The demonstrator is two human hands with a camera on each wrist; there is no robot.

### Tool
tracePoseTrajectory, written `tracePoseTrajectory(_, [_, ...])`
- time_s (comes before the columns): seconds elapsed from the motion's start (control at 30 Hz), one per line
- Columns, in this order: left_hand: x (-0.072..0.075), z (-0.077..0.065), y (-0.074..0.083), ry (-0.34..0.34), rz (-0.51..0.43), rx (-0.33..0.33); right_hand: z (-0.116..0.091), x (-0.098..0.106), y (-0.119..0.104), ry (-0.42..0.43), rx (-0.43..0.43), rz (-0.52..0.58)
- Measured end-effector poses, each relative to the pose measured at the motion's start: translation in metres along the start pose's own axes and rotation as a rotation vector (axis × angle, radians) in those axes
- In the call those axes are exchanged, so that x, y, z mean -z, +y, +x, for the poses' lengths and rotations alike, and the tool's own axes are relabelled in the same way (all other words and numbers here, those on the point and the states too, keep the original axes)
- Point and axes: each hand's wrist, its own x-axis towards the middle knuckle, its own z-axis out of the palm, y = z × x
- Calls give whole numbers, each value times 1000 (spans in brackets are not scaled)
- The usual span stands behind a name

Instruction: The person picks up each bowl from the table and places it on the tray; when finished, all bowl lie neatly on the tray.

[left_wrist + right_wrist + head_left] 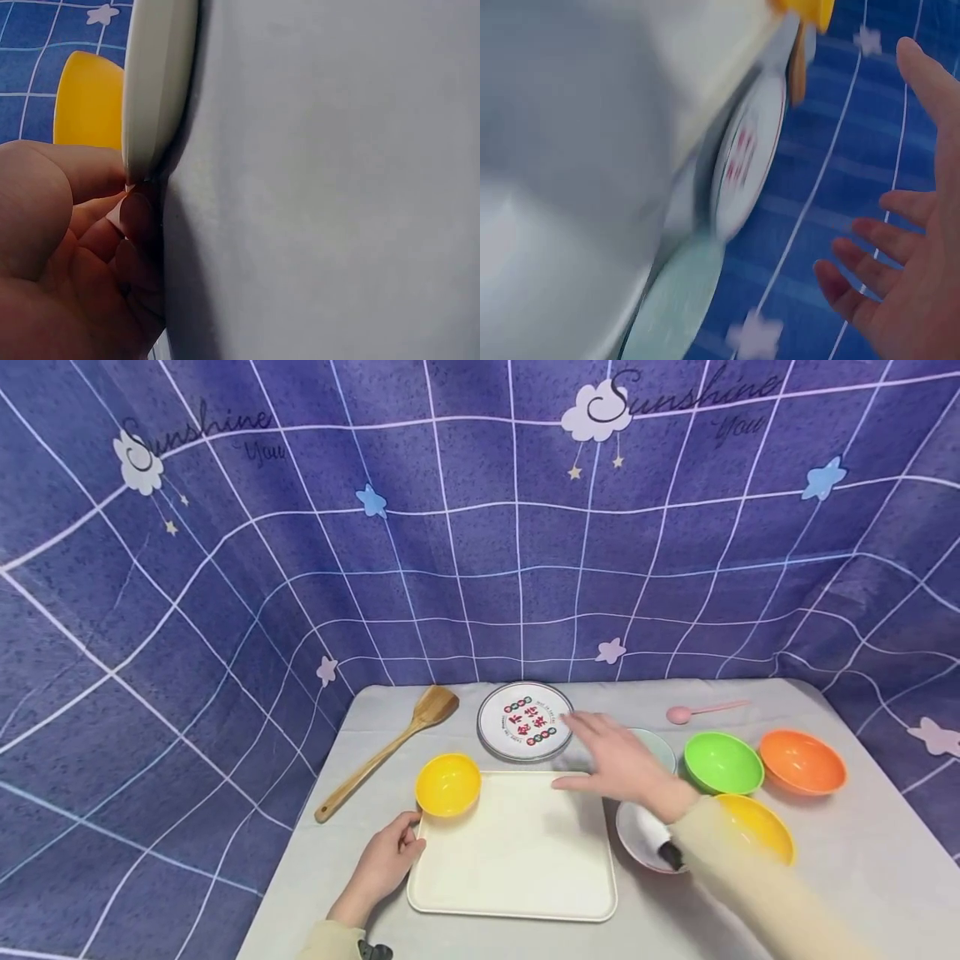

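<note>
My left hand [384,864] pinches the left rim of a cream rectangular tray [517,860]; in the left wrist view the fingers [97,169] meet at the tray's edge [157,90]. A small yellow bowl [448,785] sits over the tray's far left corner. Above the tray's far right side, my right hand [626,764] hovers with fingers spread and nothing held. The right wrist view shows its straight to slightly bent fingers [885,240]. Just beyond it lies a white plate with red characters [525,720]. A pale green dish [660,748] is partly hidden behind that hand.
A wooden spatula [382,764] lies at the left. Right of the tray are a white dish [637,839], a green bowl [723,764], an orange bowl [802,762] and another yellow bowl [761,822], partly covered by my sleeve. A pink spoon [678,715] lies near the back.
</note>
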Motion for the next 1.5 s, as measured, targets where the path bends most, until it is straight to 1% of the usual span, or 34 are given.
tracePoseTrajectory(0.1, [1,0,-1,5,6,-12,-20,18,34,44,-37,-8])
tracePoseTrajectory(0.23, [1,-1,-2,6,11,-16,-53,42,82,55,-136,-6])
tracePoseTrajectory(0.3, [1,-1,-2,2,8,-13,-70,54,105,38,-206,-8])
tracePoseTrajectory(0.4, [1,-1,-3,-2,0,0,-94,69,139,15,-291,-39])
tracePoseTrajectory(0.47, [2,-2,-3,-1,-2,11,-109,76,161,-9,-341,-69])
tracePoseTrajectory(0.57, [3,-3,-2,-1,-2,19,-128,80,191,-21,-383,-122])
tracePoseTrajectory(0.7, [3,-4,-2,2,7,20,-151,83,219,-68,-445,-142])
tracePoseTrajectory(0.77, [2,-4,-2,9,5,20,-160,83,228,-92,-476,-134])
tracePoseTrajectory(0.87, [0,-3,-2,18,1,-12,-171,83,236,-111,-497,-104])
tracePoseTrajectory(1.0, [-2,-2,-3,17,4,-44,-179,81,239,-113,-495,-33])
tracePoseTrajectory(1.1, [-1,-1,-3,10,4,-51,-182,79,239,-115,-491,-1])
tracePoseTrajectory(1.37, [0,-3,-2,7,-11,-59,-186,74,239,-78,-427,-35])
tracePoseTrajectory(1.5, [0,-3,-2,7,-9,-53,-187,71,242,-62,-442,-37])
